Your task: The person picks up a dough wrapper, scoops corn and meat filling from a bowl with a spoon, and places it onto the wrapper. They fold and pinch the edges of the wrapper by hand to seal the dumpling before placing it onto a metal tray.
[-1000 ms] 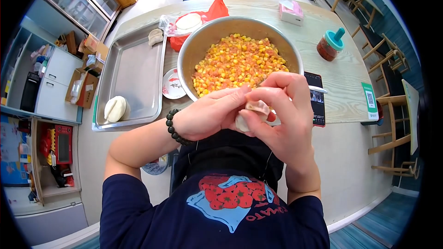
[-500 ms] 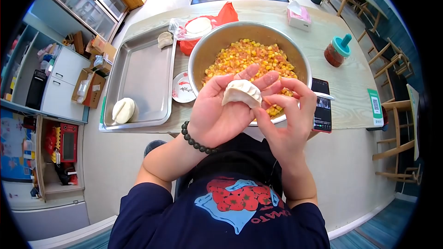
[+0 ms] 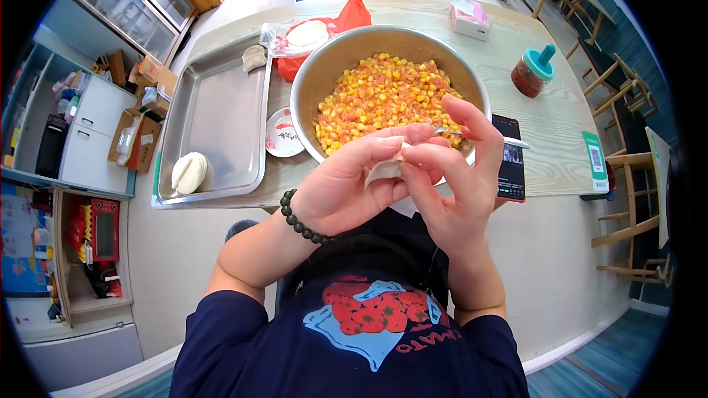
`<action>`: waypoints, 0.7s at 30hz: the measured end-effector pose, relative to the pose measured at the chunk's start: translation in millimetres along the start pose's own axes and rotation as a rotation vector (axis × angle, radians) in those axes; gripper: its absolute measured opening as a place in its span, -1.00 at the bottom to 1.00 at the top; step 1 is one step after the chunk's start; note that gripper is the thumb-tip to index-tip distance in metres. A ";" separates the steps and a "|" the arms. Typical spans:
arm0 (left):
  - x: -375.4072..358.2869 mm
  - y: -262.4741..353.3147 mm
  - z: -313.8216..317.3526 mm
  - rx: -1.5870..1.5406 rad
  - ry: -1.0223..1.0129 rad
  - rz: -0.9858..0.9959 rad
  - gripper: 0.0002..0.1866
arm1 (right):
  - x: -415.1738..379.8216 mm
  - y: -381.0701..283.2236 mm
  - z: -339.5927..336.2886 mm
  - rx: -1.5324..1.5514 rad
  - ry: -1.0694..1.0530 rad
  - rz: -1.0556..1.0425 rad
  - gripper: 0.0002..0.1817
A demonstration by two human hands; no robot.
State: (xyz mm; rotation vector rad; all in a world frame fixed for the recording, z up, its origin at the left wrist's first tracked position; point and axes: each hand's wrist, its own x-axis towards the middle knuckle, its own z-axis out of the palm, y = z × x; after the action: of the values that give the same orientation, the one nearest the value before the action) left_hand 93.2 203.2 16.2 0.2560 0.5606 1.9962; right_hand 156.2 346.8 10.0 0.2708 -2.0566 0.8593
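Note:
A white dumpling (image 3: 383, 171), mostly covered by fingers, is between my two hands in front of the metal bowl (image 3: 313, 74). My left hand (image 3: 354, 180), with a dark bead bracelet at the wrist, has its fingers curled round the dumpling. The thumb and fingertips of my right hand (image 3: 453, 177) pinch its right side. Corn and meat filling (image 3: 383, 96) lies in the bowl behind my hands. A spoon handle (image 3: 516, 143) sticks out past the bowl's right rim.
The steel tray (image 3: 220, 121) at left holds a stack of wrappers (image 3: 189, 172) and a dumpling (image 3: 254, 58). Beside the bowl are a small plate (image 3: 285, 134), a red bag (image 3: 354, 15) and a phone (image 3: 512, 169). A jar (image 3: 531, 74) and tissues (image 3: 470, 21) stand further right.
The dumpling, earlier displayed on my open left palm, is now tilted and largely hidden. My left fingers have curled up around it, and my right fingertips have moved onto it.

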 end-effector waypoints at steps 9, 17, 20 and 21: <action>-0.2 -3.0 -7.5 -0.021 0.006 -0.051 -0.35 | 3.2 -10.2 0.4 0.046 -0.120 -0.053 -0.76; 0.3 -1.0 -14.0 -0.177 0.085 -0.012 -0.38 | -2.4 -7.4 0.0 0.050 -0.102 0.010 -0.66; -0.2 3.3 -19.3 -0.266 0.087 0.019 -0.40 | -12.7 1.4 -1.1 -0.086 -0.108 0.033 -0.63; 0.9 4.6 -26.1 -0.297 -0.058 0.007 -0.48 | -14.8 3.6 3.5 -0.081 -0.074 0.044 -0.69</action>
State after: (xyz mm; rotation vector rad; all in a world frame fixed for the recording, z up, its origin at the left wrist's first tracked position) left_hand 78.5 195.0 -4.3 0.1329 0.2216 2.0409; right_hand 161.2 345.4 -4.7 0.2168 -2.1681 0.8003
